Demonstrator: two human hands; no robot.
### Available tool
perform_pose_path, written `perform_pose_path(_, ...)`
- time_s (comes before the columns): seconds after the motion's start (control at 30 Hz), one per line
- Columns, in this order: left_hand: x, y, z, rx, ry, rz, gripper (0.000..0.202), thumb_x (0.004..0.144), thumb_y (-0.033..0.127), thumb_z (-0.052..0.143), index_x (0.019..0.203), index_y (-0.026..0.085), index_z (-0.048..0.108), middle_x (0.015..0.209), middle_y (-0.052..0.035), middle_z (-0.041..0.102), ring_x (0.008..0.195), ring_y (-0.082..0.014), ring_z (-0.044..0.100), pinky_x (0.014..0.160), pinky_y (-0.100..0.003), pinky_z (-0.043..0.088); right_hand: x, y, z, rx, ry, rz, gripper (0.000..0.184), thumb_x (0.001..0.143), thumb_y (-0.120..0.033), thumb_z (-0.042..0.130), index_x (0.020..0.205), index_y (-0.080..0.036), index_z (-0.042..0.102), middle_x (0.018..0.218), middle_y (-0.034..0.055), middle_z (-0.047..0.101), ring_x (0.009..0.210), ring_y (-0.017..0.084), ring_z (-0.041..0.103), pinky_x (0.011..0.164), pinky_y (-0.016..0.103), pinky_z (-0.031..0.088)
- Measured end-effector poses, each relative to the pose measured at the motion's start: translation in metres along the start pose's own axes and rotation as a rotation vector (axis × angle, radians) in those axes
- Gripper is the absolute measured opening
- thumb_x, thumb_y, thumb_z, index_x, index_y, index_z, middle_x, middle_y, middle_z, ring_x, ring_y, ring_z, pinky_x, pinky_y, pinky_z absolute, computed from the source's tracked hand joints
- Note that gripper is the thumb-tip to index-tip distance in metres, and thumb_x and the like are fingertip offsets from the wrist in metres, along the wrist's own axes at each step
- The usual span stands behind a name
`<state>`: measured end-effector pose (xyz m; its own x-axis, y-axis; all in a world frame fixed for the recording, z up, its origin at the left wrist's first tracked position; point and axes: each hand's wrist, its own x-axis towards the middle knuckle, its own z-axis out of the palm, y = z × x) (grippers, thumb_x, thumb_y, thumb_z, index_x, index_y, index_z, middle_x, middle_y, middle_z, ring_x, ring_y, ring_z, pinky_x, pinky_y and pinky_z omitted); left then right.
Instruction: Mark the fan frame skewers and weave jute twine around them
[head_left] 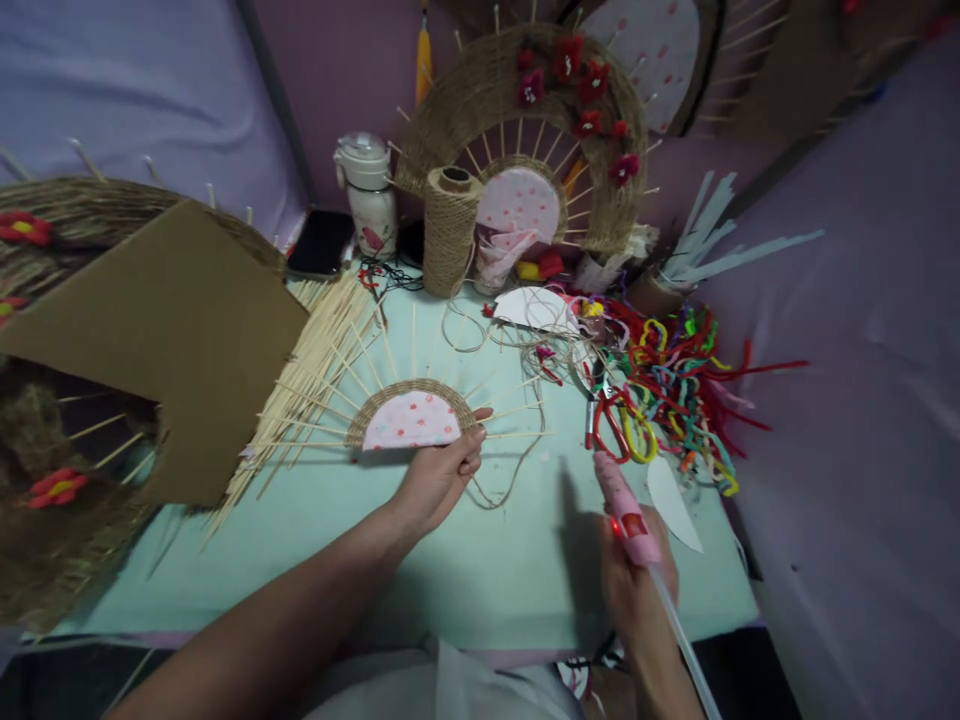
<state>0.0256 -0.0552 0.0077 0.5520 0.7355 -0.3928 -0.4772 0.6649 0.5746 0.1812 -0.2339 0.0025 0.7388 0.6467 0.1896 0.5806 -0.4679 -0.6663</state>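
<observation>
The right grip (632, 590) is closed around a pink glue gun (617, 490), nozzle pointing away. Slightly farther, the left grip (442, 475) pinches the right end of a small half-round woven fan (412, 418) over the desk (225, 545). Beyond stand a twine spool (450, 238) and a large flowered fan (457, 110).

No legible text, labels, brands, numbers or signs anywhere.
</observation>
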Motion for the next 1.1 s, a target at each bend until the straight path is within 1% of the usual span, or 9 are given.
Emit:
perform_pose_path(0.2,-0.001,0.002,0.001,0.023,0.001,-0.003,0.033,0.072,0.019,0.076,0.104,0.011,0.071,0.073,0.0003,0.047,0.060,-0.0040,0.030,0.048,-0.015,0.028,0.020,0.054,-0.042,-0.376,0.034,0.069,0.036,0.082,-0.051,0.047,0.096,-0.018,0.054,0.088,0.0086,0.053,0.084,0.027,0.051,0.071,0.037,0.043)
perform_pose_path(0.43,-0.002,0.003,0.003,0.027,-0.002,0.005,0.031,0.073,0.018,0.076,0.102,0.011,0.072,0.073,0.0005,0.046,0.060,-0.0042,0.030,0.048,-0.015,0.028,0.026,0.096,-0.042,-0.585,-0.007,0.011,0.037,0.079,-0.040,0.046,0.099,-0.011,0.060,0.088,0.0178,0.058,0.085,0.032,0.053,0.077,0.046,0.044)
perform_pose_path(0.53,-0.001,0.002,0.004,0.016,0.008,0.006,0.031,0.071,0.019,0.077,0.101,0.011,0.072,0.072,0.0007,0.047,0.058,-0.0040,0.028,0.047,-0.016,0.026,0.029,0.078,-0.047,-0.642,0.074,-0.021,0.045,0.080,-0.045,0.051,0.105,-0.009,0.062,0.102,0.0244,0.059,0.092,0.037,0.054,0.078,0.053,0.043)
perform_pose_path(0.63,0.000,0.001,0.003,0.014,-0.007,0.007,0.029,0.071,0.019,0.077,0.099,0.012,0.072,0.075,-0.0001,0.049,0.059,-0.0040,0.029,0.048,-0.016,0.026,0.029,0.029,-0.040,-0.446,0.113,-0.173,0.047,0.084,-0.045,0.052,0.115,-0.010,0.058,0.114,0.0236,0.058,0.107,0.037,0.053,0.089,0.053,0.041)
perform_pose_path(0.73,-0.001,-0.001,0.002,0.014,-0.023,0.013,0.029,0.071,0.019,0.077,0.098,0.013,0.072,0.078,-0.0009,0.051,0.060,-0.0040,0.031,0.048,-0.016,0.027,0.019,-0.031,-0.004,-0.021,-0.060,-0.222,0.034,0.088,-0.040,0.053,0.114,-0.019,0.057,0.107,0.0135,0.064,0.101,0.026,0.060,0.088,0.042,0.047)
perform_pose_path(0.83,-0.002,0.000,0.001,0.015,-0.025,-0.001,0.030,0.072,0.021,0.077,0.100,0.014,0.072,0.073,0.0008,0.049,0.059,-0.0040,0.032,0.050,-0.017,0.028,0.005,-0.071,0.048,0.367,-0.408,-0.143,0.033,0.084,-0.037,0.061,0.113,-0.020,0.057,0.108,0.0095,0.066,0.098,0.022,0.063,0.085,0.035,0.050)
perform_pose_path(0.93,-0.002,0.002,0.000,0.017,-0.019,0.008,0.031,0.072,0.023,0.077,0.101,0.014,0.072,0.070,0.0018,0.049,0.059,-0.0046,0.034,0.053,-0.018,0.030,-0.001,-0.084,0.079,0.566,-0.494,0.033,0.019,0.085,-0.036,0.061,0.095,-0.019,0.062,0.084,0.0032,0.068,0.077,0.017,0.062,0.072,0.028,0.050)
perform_pose_path(1.03,0.000,0.003,-0.001,0.006,0.018,0.045,0.030,0.069,0.022,0.078,0.098,0.015,0.072,0.081,-0.0015,0.059,0.071,-0.0075,0.045,0.063,-0.021,0.036,0.004,-0.081,0.080,0.600,-0.387,0.140,0.021,0.084,-0.037,0.060,0.075,-0.018,0.062,0.065,-0.0008,0.061,0.063,0.014,0.056,0.062,0.025,0.046)
perform_pose_path(1.1,0.000,0.003,0.000,-0.001,0.044,0.033,0.031,0.068,0.023,0.079,0.097,0.017,0.072,0.092,-0.0031,0.063,0.085,-0.0106,0.050,0.073,-0.023,0.038,0.008,-0.078,0.075,0.632,-0.297,0.208,0.020,0.080,-0.038,0.064,0.075,-0.018,0.063,0.063,-0.0016,0.060,0.061,0.013,0.054,0.060,0.025,0.045)
